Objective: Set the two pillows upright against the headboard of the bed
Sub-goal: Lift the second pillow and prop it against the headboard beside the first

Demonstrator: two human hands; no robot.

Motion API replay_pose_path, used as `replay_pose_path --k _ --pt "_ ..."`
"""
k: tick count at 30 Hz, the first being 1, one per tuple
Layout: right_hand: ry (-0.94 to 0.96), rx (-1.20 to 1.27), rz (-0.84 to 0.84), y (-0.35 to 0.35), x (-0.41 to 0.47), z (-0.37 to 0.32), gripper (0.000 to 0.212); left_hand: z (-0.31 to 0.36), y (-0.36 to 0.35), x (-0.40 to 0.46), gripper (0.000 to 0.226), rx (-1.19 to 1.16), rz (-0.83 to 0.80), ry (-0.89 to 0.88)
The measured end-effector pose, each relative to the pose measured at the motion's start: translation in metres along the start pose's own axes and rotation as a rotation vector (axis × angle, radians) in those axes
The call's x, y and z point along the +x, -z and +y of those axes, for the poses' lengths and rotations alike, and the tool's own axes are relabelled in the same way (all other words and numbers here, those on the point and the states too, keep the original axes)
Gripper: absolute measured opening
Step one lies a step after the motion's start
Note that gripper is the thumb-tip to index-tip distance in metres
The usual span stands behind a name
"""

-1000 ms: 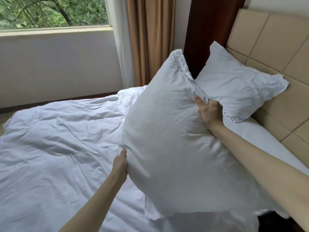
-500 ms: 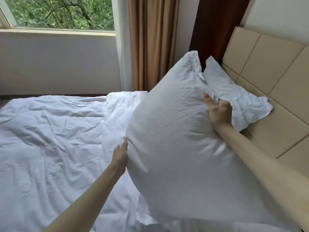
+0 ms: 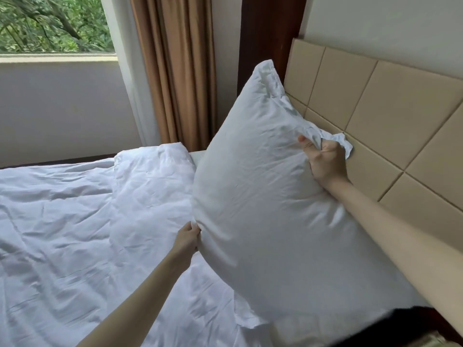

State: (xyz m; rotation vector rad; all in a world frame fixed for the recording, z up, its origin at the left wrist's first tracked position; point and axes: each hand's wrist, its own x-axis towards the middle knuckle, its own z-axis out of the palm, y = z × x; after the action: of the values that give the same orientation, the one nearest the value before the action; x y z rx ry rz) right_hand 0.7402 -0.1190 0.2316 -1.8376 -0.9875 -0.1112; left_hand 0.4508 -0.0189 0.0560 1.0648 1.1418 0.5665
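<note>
A large white pillow stands upright and tilted toward the beige padded headboard. My right hand grips its upper right edge close to the headboard. My left hand holds its lower left edge above the bed. The second white pillow is almost wholly hidden behind the first; only a small corner shows beside my right hand against the headboard.
A rumpled white duvet covers the bed to the left. Brown curtains and a dark wooden panel stand behind the bed's far corner. A window with a low wall lies at the far left.
The held pillow has moved right and back toward the headboard, now covering nearly all of the second pillow. Both hands keep their grip.
</note>
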Motion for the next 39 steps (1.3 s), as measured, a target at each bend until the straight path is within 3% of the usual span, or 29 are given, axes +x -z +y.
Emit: replay_pose_path --k 10,14,21,28,31,33,36,39 --pt "-0.075 -0.169 0.074 0.048 0.002 0.034 0.064 0.001 -0.063 0.019 0.029 0.152 -0.259 0.059" --pt "-0.088 -0.235 0.084 0.076 0.019 0.066 0.065 -0.003 -0.119 0.028 0.038 0.148 -0.273 0.099" --pt "-0.047 -0.308 0.052 0.122 0.072 0.161 0.069 -0.032 -0.247 0.062 0.026 0.147 -0.256 0.138" --pt "0.041 -0.431 -0.004 0.157 0.123 0.255 0.065 -0.060 -0.361 0.072 0.031 0.200 -0.297 0.166" --pt "-0.037 -0.575 -0.119 0.160 0.133 0.310 0.049 -0.062 -0.382 0.086 0.044 0.402 -0.335 0.187" --pt "-0.190 -0.730 -0.315 0.153 0.130 0.342 0.041 -0.057 -0.385 0.096 0.060 0.473 -0.327 0.237" --pt "-0.406 -0.642 -0.595 0.139 0.113 0.372 0.082 -0.048 -0.387 0.108 0.066 0.463 -0.271 0.249" --pt "-0.518 -0.747 -0.780 0.126 0.093 0.399 0.105 -0.044 -0.385 0.114 0.063 0.465 -0.219 0.245"
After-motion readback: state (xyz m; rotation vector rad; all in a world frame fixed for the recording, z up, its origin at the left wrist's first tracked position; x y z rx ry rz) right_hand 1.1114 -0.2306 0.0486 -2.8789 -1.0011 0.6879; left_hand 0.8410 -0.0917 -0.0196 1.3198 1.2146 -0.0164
